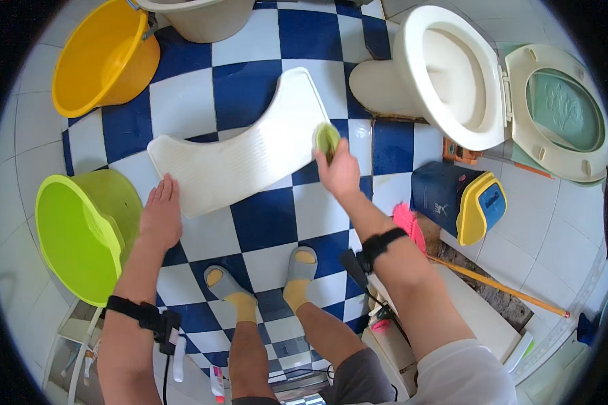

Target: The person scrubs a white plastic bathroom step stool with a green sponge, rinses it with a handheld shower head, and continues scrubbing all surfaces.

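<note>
A white curved toilet footstool [250, 155] stands across the middle of the blue and white tiles, its concave side facing away from me. My left hand [161, 212] lies on its near left end with the fingers stretched out. At the opposite end, my right hand [339, 169] is closed around a light green scrub brush [327, 138]. The brush touches the stool's right edge or sits just beside it; which of the two I cannot tell. Its bristles are mostly hidden.
To the left are a lime green bucket [111, 202] and a yellow basin [142, 74]; a beige tub [209, 20] stands at the back. On the right are the toilet [412, 67] with its lid raised, a blue and yellow bin [446, 196] and a pink broom [407, 223] with a wooden handle.
</note>
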`<state>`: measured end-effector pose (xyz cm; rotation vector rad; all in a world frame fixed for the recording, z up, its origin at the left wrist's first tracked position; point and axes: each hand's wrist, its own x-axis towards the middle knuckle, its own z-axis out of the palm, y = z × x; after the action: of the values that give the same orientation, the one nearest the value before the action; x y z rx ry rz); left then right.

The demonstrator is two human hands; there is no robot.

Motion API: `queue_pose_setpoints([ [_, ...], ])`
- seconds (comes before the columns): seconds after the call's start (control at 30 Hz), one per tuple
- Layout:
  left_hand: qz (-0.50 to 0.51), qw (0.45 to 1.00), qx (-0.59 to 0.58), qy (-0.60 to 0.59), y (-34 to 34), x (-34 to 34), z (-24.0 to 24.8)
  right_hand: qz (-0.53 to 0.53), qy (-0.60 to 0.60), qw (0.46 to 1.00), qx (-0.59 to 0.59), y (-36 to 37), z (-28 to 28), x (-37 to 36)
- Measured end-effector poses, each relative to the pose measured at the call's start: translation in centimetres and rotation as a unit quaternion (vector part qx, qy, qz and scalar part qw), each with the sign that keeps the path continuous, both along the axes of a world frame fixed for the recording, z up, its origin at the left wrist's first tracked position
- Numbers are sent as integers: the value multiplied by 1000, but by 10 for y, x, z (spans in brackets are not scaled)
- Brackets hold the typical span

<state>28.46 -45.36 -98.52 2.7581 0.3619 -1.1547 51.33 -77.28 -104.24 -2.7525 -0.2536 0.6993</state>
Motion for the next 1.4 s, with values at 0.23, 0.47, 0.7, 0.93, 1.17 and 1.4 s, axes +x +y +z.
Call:
queue_pose_setpoints([
  [0.23, 36, 991, 22, -129, -90, 23, -24, 74, -11, 997, -8, -19, 4, 1],
  [0.47, 11, 982, 71, -176, -93, 15, -50, 125, -114, 986, 7, 100, 21, 101],
  [0.7, 20, 984, 63, -164, -95, 16, -52, 109, -50, 992, 41, 36, 28, 65],
  [0.93, 0, 983, 68, -169, -93, 14, -51, 108, -75, 991, 1, 70, 2, 91],
  [1.17, 13, 981, 71, -180, -96, 13, -51, 120, -96, 988, 2, 90, 26, 101],
  [1.4, 31, 981, 55, -181, -94, 15, -50, 380, 45, 923, -38, 141, 36, 42],
])
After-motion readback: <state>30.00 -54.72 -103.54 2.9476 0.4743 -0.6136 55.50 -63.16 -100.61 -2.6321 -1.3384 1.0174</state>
